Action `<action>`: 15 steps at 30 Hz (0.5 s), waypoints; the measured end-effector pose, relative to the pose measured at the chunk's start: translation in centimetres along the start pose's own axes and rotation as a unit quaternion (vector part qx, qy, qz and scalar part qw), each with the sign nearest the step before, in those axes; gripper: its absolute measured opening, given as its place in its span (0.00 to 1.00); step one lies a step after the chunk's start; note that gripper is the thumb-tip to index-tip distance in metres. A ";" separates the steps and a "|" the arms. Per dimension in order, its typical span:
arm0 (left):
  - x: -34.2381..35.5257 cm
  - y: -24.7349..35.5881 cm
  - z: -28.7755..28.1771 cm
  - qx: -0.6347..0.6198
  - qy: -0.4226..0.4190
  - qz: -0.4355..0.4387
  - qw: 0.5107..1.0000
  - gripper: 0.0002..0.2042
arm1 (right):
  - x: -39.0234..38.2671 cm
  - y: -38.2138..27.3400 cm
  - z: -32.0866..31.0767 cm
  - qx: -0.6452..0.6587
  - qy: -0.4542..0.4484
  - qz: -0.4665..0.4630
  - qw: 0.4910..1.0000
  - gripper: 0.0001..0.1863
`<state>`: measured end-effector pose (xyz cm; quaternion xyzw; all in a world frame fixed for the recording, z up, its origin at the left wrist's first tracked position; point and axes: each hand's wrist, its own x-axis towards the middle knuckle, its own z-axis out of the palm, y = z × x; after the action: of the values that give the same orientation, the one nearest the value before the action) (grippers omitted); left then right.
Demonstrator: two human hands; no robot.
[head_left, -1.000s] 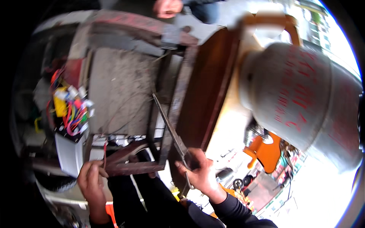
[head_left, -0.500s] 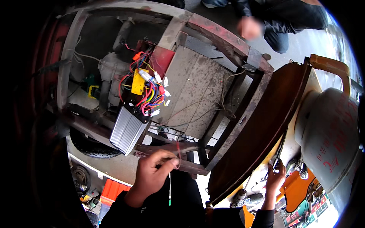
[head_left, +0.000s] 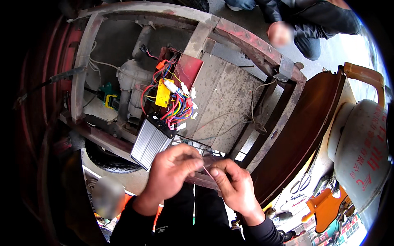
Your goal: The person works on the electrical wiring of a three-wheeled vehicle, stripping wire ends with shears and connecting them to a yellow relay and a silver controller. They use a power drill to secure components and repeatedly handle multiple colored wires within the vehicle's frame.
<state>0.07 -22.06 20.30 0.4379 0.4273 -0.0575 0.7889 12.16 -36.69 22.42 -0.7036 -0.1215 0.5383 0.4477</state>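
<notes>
Pinching wire (head_left: 208,171) between fingers (head_left: 220,178), grey cylinder (head_left: 352,141) — red lettering (head_left: 382,152)

Wire (head_left: 208,171), 6 o'clock: looks plastic-coated. Finned box (head_left: 151,143), 8 o'clock: bare metal, satin. Frame rail (head_left: 245,39), 1 o'clock: painted metal, scuffed, rough.

Finned silver box (head_left: 152,141) on metal frame (head_left: 198,41)

From where I stand, I count one left hand (head_left: 174,170) and one right hand (head_left: 236,184) on one wire (head_left: 208,171). Around them I see one frame (head_left: 246,37), one finned box (head_left: 151,143), one yellow tag (head_left: 163,94), one cylinder (head_left: 361,141) and one pair of scissors (head_left: 306,181).
</notes>
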 end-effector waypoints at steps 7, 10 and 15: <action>5.8 2.8 -4.5 0.103 0.225 0.108 0.963 0.09 | 2.6 0.9 0.2 0.084 0.022 0.094 0.992 0.13; 7.7 2.2 -4.3 0.152 0.227 0.114 0.955 0.16 | 4.1 2.0 1.0 0.151 0.114 0.113 0.975 0.11; 4.7 1.3 -4.4 0.230 0.139 0.117 0.956 0.15 | 5.0 2.2 1.6 0.144 0.084 0.112 0.980 0.10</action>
<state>0.85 -16.64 16.67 0.6582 0.4541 -0.0003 0.6005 12.06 -33.90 17.51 -0.6838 0.0747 0.5357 0.4899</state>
